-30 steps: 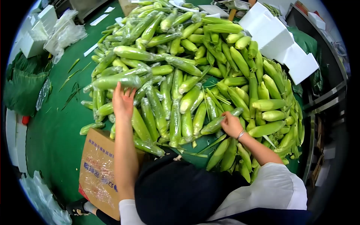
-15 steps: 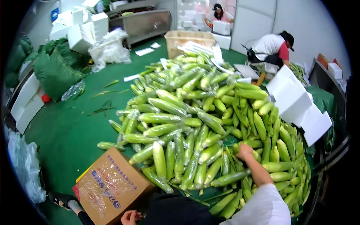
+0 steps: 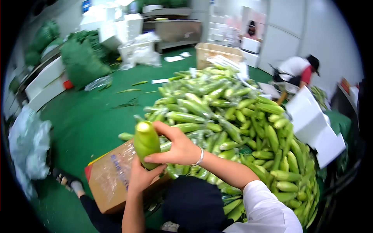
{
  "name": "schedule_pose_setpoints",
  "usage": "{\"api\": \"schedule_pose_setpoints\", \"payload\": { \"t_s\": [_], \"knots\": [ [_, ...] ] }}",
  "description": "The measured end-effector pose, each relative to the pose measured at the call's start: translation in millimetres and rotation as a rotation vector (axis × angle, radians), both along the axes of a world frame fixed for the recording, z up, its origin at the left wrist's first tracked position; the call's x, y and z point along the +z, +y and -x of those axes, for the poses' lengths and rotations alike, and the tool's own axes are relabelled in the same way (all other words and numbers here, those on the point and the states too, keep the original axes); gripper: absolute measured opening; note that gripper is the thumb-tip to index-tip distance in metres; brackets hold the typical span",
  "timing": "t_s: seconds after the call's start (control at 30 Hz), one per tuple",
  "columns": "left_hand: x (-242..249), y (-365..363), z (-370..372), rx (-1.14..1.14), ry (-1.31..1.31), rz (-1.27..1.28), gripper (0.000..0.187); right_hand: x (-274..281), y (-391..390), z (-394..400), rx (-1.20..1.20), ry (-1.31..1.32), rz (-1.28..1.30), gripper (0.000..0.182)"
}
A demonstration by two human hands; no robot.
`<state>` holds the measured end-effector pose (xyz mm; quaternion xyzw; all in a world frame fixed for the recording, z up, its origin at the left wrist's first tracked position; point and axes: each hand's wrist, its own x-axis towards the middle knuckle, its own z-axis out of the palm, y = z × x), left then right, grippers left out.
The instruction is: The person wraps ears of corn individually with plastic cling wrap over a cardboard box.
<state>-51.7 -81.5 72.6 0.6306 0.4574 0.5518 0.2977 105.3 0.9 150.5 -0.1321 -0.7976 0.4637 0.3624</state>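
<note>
An ear of corn in its green husk (image 3: 146,144) stands upright above the cardboard box (image 3: 110,180), its pale cut end on top. My right hand (image 3: 176,145), with a bracelet at the wrist, grips the corn from its right side. My left hand (image 3: 143,174) closes round the lower end from beneath. Behind and to the right of my hands spreads a large pile of corn (image 3: 268,143); many ears on its left part are wrapped in clear film, and those on its right part are bare.
Light-blue plastic bags (image 3: 29,143) lie at the left. A beige crate (image 3: 217,54) stands behind the pile. White foam boards (image 3: 311,124) lean at the right. One person (image 3: 297,70) bends down at the back right; another (image 3: 251,33) is farther back. Green sacks (image 3: 83,62) stand back left.
My right hand has come up from the pile with an ear of corn. My left hand has risen from beside the box and now holds the corn too. The view has shifted left.
</note>
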Motion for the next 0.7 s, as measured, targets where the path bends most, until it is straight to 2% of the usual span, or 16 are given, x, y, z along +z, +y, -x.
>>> {"api": "schedule_pose_setpoints", "payload": {
  "t_s": [0.07,0.13,0.2,0.23,0.27,0.33,0.4,0.43,0.47,0.53,0.57,0.6,0.67,0.7],
  "knots": [
    [-21,-25,23,0.158,-0.349,0.142,0.06,-1,-10,41,0.058,-0.064,0.058,0.078],
    [-36,-47,31,0.357,-0.573,0.163,0.051,-28,-14,75,0.24,-0.068,0.108,0.079],
    [-56,-57,42,0.601,-0.935,0.19,0.04,-89,-4,97,0.413,-0.265,0.209,0.086],
    [-59,-61,52,0.643,-1.016,0.133,0.036,-107,-12,105,0.47,-0.269,0.312,0.087],
    [-66,-70,61,0.637,-1.043,0.111,0.033,-113,-22,104,0.554,-0.308,0.391,0.086],
    [-63,-90,74,0.687,-0.947,-0.008,0.032,-119,-38,113,0.619,-0.26,0.346,0.079],
    [-52,-93,69,0.609,-0.867,-0.065,0.029,-113,-44,122,0.682,-0.242,0.366,0.076],
    [-53,-95,71,0.602,-0.808,0.033,0.029,-114,-52,125,0.72,-0.218,0.39,0.073],
    [-53,-91,69,0.59,-0.801,0.039,0.029,-112,-52,124,0.709,-0.209,0.391,0.073],
    [-50,-80,62,0.55,-0.846,-0.043,0.03,-108,-48,118,0.574,-0.219,0.164,0.067],
    [-49,-77,57,0.559,-0.883,-0.035,0.03,-106,-48,114,0.541,-0.169,0.159,0.058],
    [-50,-72,51,0.54,-0.877,-0.031,0.03,-107,-42,108,0.523,-0.162,0.157,0.058],
    [-60,-64,44,0.61,-0.912,0.005,0.029,-120,-30,98,0.579,-0.529,0.619,0.047],
    [-69,-56,42,0.641,-0.844,-0.05,0.028,-132,-30,93,0.469,-0.48,0.389,0.04]
  ]
}}
